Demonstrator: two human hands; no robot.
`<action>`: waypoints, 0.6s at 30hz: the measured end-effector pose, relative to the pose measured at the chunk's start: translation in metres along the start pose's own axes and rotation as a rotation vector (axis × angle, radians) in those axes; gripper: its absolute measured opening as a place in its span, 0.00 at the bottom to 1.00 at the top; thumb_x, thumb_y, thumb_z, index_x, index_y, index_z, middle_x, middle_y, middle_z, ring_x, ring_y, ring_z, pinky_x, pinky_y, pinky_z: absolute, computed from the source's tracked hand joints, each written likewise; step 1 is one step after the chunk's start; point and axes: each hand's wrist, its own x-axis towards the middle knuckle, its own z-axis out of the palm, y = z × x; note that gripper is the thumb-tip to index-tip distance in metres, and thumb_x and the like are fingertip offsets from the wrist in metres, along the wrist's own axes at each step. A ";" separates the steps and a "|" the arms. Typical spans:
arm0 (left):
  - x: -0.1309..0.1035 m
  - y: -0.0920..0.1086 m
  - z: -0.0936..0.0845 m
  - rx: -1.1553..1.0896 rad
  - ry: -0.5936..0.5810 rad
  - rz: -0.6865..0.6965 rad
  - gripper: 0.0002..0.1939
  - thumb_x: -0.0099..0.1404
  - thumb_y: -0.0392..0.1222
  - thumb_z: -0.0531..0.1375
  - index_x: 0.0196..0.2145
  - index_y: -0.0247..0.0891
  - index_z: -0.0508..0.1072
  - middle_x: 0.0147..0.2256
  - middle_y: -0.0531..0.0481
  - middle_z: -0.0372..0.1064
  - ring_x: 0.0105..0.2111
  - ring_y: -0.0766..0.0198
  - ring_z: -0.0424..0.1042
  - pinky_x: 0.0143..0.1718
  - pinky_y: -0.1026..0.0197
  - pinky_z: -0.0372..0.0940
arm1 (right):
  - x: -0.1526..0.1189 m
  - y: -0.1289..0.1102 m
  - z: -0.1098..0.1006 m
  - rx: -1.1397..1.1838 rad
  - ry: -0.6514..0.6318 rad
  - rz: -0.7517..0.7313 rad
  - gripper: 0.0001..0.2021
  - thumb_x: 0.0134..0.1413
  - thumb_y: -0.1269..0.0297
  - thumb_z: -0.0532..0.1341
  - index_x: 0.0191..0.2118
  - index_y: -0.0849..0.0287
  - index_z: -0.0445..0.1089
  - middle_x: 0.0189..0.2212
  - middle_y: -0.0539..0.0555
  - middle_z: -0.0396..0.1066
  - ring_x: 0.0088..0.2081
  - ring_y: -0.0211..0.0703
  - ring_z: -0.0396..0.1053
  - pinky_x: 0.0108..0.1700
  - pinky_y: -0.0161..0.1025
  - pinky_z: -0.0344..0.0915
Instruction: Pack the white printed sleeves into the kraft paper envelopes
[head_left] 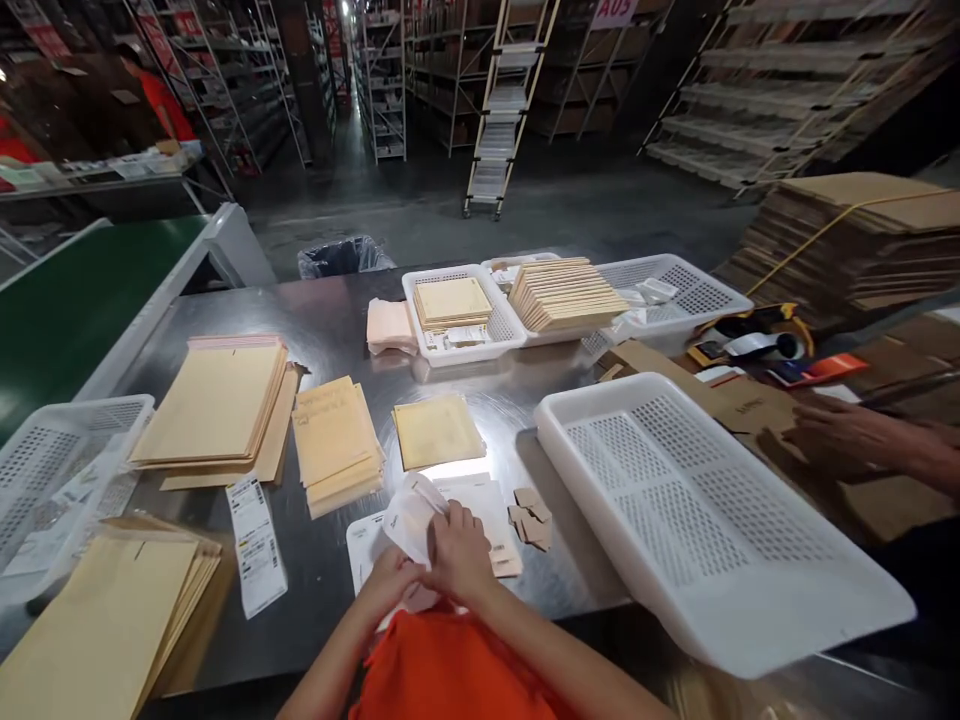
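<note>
Close to my body, a curled white label sheet (411,515) is pinched between my left hand (390,582) and my right hand (463,552). The fingers of both hands are bent together around its lower part, and my right hand covers some of it. White printed labels (362,545) lie under and beside my hands. To the right are more white labels on pale envelopes (499,515), close to my right hand. Small brown cardboard pieces (531,518) sit just beyond them. A yellow padded envelope (439,432) lies flat ahead of my hands.
Stacks of padded envelopes (217,405) and a printed label strip (256,545) lie to the left. A large white basket (547,415) stands at right; smaller baskets (517,335) hold envelopes behind. Another person's hand (862,435) rests over cardboard. A green conveyor (112,270) runs at far left.
</note>
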 end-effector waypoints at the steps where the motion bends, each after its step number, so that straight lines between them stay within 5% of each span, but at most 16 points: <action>1: 0.009 0.005 -0.013 0.115 0.034 0.038 0.05 0.50 0.33 0.63 0.28 0.37 0.76 0.23 0.50 0.74 0.32 0.54 0.74 0.37 0.56 0.70 | 0.002 0.005 0.000 0.013 -0.003 -0.009 0.26 0.34 0.55 0.69 0.42 0.64 0.70 0.49 0.68 0.64 0.47 0.62 0.62 0.46 0.50 0.57; 8: 0.096 0.062 -0.115 0.807 0.366 0.228 0.12 0.59 0.30 0.52 0.38 0.34 0.73 0.48 0.35 0.68 0.59 0.45 0.59 0.60 0.50 0.52 | -0.010 0.051 0.015 0.106 -0.004 0.096 0.18 0.40 0.52 0.65 0.36 0.60 0.71 0.46 0.64 0.64 0.46 0.58 0.61 0.47 0.49 0.56; 12: 0.124 0.071 -0.127 1.136 0.343 0.239 0.14 0.62 0.30 0.49 0.42 0.30 0.71 0.43 0.33 0.69 0.50 0.43 0.69 0.52 0.47 0.60 | -0.021 0.069 0.022 0.138 -0.072 0.165 0.20 0.31 0.60 0.67 0.36 0.61 0.72 0.49 0.64 0.64 0.49 0.60 0.61 0.50 0.50 0.56; 18: 0.149 0.057 -0.139 1.656 0.241 0.290 0.19 0.65 0.27 0.44 0.45 0.33 0.71 0.41 0.38 0.73 0.38 0.54 0.76 0.38 0.56 0.64 | -0.022 0.069 0.034 0.240 -0.097 0.234 0.29 0.26 0.54 0.70 0.41 0.63 0.74 0.55 0.66 0.61 0.55 0.65 0.58 0.59 0.55 0.50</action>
